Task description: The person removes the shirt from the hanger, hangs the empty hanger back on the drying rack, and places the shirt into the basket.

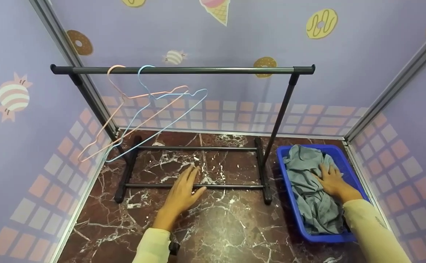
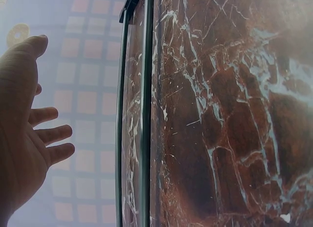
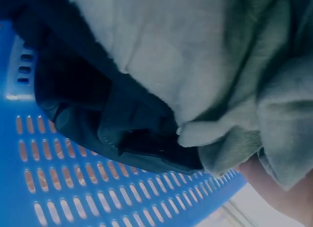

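Note:
My right hand (image 1: 333,182) rests on a crumpled grey-green cloth garment (image 1: 309,190) in a blue basket (image 1: 296,215), its fingers spread over the fabric. In the right wrist view, folds of the garment (image 3: 171,51) cover most of that hand (image 3: 279,192), and darker cloth (image 3: 132,129) lies beneath. My left hand (image 1: 181,191) is held out with nothing in it, fingers extended and thumb apart. From the head it overlaps the lower front bar (image 1: 231,186) of a black clothes rack (image 1: 213,70). The left wrist view shows this hand (image 2: 24,119) beside the rack's bars.
An orange hanger (image 1: 149,95) and a light blue hanger (image 1: 161,130) hang at the left of the rack's top rail. Purple patterned walls (image 1: 227,40) enclose three sides. The floor (image 1: 216,226) is dark red marble; the basket stands close to the right wall.

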`<state>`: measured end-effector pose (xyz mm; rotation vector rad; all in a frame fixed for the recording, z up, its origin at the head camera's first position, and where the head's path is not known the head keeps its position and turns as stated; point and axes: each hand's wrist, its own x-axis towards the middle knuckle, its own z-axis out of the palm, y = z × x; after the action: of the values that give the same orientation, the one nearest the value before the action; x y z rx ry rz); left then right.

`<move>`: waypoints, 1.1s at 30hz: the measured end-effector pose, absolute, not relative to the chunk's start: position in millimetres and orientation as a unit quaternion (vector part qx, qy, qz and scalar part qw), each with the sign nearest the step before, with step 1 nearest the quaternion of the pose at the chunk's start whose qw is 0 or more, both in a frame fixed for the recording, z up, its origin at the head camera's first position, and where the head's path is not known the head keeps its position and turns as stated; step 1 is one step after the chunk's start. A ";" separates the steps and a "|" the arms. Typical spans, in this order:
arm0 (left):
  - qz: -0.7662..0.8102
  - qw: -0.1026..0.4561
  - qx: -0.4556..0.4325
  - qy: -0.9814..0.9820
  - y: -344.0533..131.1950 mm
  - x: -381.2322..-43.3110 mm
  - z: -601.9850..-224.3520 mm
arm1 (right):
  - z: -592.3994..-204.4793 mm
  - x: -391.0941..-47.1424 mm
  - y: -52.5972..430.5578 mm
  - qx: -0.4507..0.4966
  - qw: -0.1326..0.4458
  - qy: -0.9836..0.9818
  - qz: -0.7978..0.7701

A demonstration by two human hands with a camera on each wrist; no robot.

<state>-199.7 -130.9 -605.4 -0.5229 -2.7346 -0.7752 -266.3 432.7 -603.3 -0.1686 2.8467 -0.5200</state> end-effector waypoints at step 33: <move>-0.270 0.116 -0.159 -0.942 -137.5 -196.5 -602.4 | -566.7 -210.2 399.5 -0.132 0.083 0.975 -0.157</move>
<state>-196.5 -137.5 -602.4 -0.4657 -2.7599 -0.7922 -210.2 399.5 -566.7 -0.3950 2.9108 -0.4688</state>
